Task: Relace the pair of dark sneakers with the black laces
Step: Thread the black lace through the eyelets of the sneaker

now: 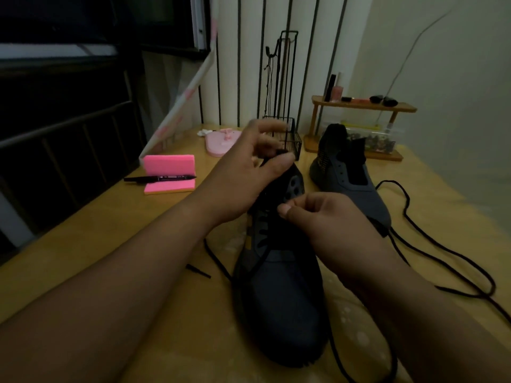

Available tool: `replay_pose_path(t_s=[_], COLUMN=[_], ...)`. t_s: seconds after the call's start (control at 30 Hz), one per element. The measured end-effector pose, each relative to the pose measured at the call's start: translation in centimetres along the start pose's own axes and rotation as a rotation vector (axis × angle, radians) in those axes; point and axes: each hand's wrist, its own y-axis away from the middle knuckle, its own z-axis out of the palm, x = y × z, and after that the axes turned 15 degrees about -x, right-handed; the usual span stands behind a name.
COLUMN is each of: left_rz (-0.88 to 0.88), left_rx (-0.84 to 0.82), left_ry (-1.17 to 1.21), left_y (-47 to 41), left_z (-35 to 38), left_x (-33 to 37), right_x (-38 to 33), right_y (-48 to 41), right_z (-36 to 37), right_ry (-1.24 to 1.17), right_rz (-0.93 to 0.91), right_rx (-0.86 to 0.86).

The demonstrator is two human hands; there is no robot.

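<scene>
A dark sneaker (279, 294) lies in front of me with its toe toward me, and a black lace (258, 265) is threaded through its lower eyelets. My left hand (249, 172) pinches the lace end at the shoe's collar between thumb and fingers. My right hand (320, 217) pinches the lace over the tongue near the upper eyelets. A second dark sneaker (351, 178) stands unlaced at the back right. Its loose black lace (453, 252) trails in loops over the table to the right.
The yellow table (166, 244) carries pink sticky-note pads (170, 175) with a black marker (160, 178) at the left. A pink stand (221, 142), a black wire rack (287, 106) and a wooden shelf (362, 109) with small items stand at the back. A lace tip (197, 271) lies left of the near shoe.
</scene>
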Motion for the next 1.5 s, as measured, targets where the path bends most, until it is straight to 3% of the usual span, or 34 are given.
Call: replay_pose_path(t_s=[0.1, 0.23, 0.57, 0.67, 0.73, 0.8, 0.87, 0.93, 1.0, 1.13, 1.2, 1.27, 1.37, 1.43, 1.5], left_rz=[0.068, -0.004, -0.148, -0.171, -0.197, -0.237, -0.168, -0.142, -0.227, -0.417, -0.403, -0.382, -0.32, -0.234, -0.195], left_rx=[0.079, -0.169, -0.357, -0.352, -0.238, 0.008, 0.23, 0.341, 0.279, -0.072, -0.193, -0.072, 0.337, 0.454, 0.496], left_ry=[-0.22, -0.315, -0.329, -0.163, -0.033, 0.321, 0.862, 1.13, 0.944, -0.148, -0.33, -0.122, 0.638, 1.108, 1.276], left_y=[2.5, 5.9, 5.1, 5.2, 5.6, 5.5, 5.4, 5.7, 6.2, 7.3, 7.6, 8.1, 8.4, 8.5, 8.5], left_z=[-1.2, -1.1, -1.8, -1.7, -1.3, -1.2, -1.7, -2.3, -2.4, -2.0, -2.5, -3.2, -3.9, -4.0, -3.7], left_x=[0.9, 1.4, 2.3, 1.9, 1.5, 0.9, 0.7, 0.3, 0.2, 1.5, 1.6, 1.1, -1.1, -1.7, -1.8], right_x=[0.0, -0.2, 0.1, 0.1, -0.1, -0.3, -0.4, -0.3, -0.2, -0.7, -1.3, -1.9, -2.4, -2.3, -2.1], right_y=[0.1, 0.4, 0.1, 0.0, 0.0, -0.1, -0.1, -0.1, -0.2, -0.4, -0.5, -0.7, -0.9, -0.8, -0.7], right_z=[0.1, 0.0, -0.7, -0.8, -1.4, -2.7, -4.0, -4.7, -4.8, -4.3, -3.9, -3.6, -3.2, -2.9, -2.6], right_ry=[0.026, 0.023, 0.013, 0.008, -0.01, -0.082, -0.177, -0.252, -0.38, -0.611, -0.664, -0.64, -0.416, -0.26, -0.075], right_rz=[0.002, -0.006, -0.041, -0.052, -0.042, -0.022, -0.014, -0.048, -0.114, -0.239, -0.277, -0.257, -0.155, -0.129, -0.127], right_rx=[0.008, -0.001, -0.046, -0.06, -0.09, -0.148, -0.203, -0.19, -0.152, -0.147, -0.128, -0.071, 0.079, 0.125, 0.132])
